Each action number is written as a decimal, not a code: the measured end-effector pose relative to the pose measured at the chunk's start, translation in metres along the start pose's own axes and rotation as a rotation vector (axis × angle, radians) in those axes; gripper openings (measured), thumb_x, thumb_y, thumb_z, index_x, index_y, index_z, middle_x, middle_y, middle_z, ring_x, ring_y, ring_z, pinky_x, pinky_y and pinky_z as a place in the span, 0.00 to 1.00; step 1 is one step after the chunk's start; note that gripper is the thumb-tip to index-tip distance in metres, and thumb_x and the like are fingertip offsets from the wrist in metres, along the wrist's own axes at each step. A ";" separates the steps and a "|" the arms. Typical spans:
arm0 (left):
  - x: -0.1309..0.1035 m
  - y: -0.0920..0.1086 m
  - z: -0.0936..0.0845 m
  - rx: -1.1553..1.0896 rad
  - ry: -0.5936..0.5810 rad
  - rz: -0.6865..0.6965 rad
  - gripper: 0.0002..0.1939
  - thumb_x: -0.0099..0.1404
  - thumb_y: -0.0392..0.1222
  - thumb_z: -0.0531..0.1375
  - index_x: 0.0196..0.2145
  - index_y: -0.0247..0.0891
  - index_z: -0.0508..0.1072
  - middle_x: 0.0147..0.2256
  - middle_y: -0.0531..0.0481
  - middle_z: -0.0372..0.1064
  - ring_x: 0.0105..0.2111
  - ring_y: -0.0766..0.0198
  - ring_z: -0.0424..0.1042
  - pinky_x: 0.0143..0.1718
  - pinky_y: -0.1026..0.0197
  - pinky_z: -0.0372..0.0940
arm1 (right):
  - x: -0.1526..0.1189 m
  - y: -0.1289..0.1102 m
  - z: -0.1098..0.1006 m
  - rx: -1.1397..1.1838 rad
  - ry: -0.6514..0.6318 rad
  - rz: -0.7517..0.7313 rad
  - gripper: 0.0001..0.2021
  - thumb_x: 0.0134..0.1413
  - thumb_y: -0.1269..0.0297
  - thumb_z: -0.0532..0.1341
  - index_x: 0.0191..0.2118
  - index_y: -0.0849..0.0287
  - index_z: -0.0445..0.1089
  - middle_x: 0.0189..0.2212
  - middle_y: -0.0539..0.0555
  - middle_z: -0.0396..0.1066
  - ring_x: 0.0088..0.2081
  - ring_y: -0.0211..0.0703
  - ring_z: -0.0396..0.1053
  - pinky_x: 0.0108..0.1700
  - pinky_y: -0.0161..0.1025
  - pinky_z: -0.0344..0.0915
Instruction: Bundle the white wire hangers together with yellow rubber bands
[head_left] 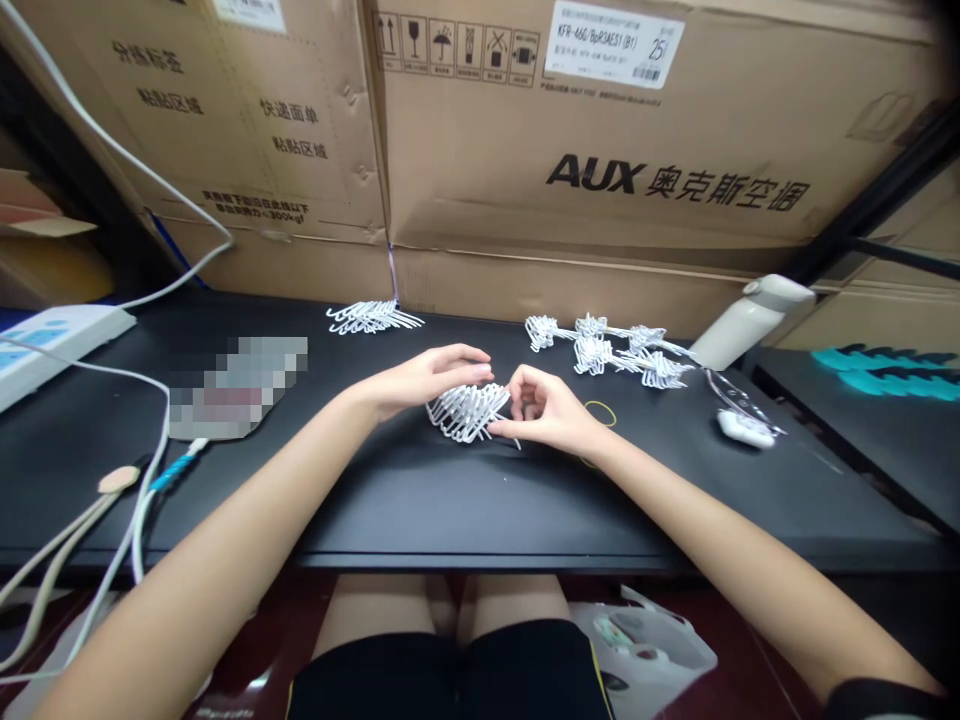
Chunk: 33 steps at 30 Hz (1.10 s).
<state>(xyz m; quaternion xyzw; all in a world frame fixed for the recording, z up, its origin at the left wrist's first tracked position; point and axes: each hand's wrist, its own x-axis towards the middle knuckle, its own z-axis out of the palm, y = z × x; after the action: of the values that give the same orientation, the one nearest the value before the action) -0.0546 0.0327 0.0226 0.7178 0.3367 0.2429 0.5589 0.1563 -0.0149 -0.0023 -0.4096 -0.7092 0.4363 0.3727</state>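
A bundle of white hooks (pixel 466 412), wire-like with curved ends, lies on the black table in front of me. My left hand (pixel 442 375) rests over the top of the bundle, its fingers stretched out and touching it. At the bundle's right end, my right hand (pixel 544 408) has curled fingers, with thumb and fingertips closed at the hook stems. Just behind my right hand, partly covered by it, lies a yellow rubber band (pixel 601 412). More white hooks (pixel 375 317) lie loosely at the back left. Several gathered bundles of hooks (pixel 592 352) stand at the back right.
Large cardboard boxes (pixel 480 190) wall off the back. A white bottle (pixel 750 320) leans at the right, near a white earphone case (pixel 746 428). On the left are a blurred-out phone-like object (pixel 236 395), a power strip (pixel 64 345) and white cables (pixel 161 430).
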 end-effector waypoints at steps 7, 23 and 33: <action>-0.001 -0.011 -0.030 0.223 -0.359 0.020 0.29 0.47 0.41 0.69 0.48 0.36 0.70 0.44 0.46 0.72 0.44 0.60 0.70 0.47 0.61 0.62 | 0.007 0.011 0.008 -0.071 -0.031 -0.020 0.25 0.36 0.54 0.70 0.41 0.61 0.68 0.28 0.49 0.67 0.24 0.33 0.59 0.25 0.32 0.56; 0.001 -0.010 -0.006 0.376 -0.247 0.076 0.20 0.48 0.51 0.67 0.33 0.32 0.77 0.27 0.51 0.71 0.27 0.66 0.66 0.27 0.67 0.57 | 0.004 0.014 0.006 -0.206 -0.001 -0.139 0.20 0.39 0.53 0.69 0.36 0.63 0.71 0.29 0.52 0.70 0.31 0.40 0.66 0.34 0.36 0.63; 0.003 -0.010 0.004 0.398 -0.177 0.049 0.20 0.45 0.52 0.68 0.29 0.32 0.75 0.24 0.52 0.68 0.24 0.68 0.63 0.24 0.67 0.54 | 0.006 0.015 0.000 -0.033 -0.077 -0.082 0.17 0.40 0.56 0.69 0.33 0.62 0.70 0.30 0.52 0.71 0.34 0.42 0.69 0.37 0.38 0.65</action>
<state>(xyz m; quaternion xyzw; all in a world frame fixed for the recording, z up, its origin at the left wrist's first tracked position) -0.0523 0.0338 0.0118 0.8405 0.3100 0.1211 0.4276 0.1581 -0.0051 -0.0150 -0.3690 -0.7466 0.4242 0.3557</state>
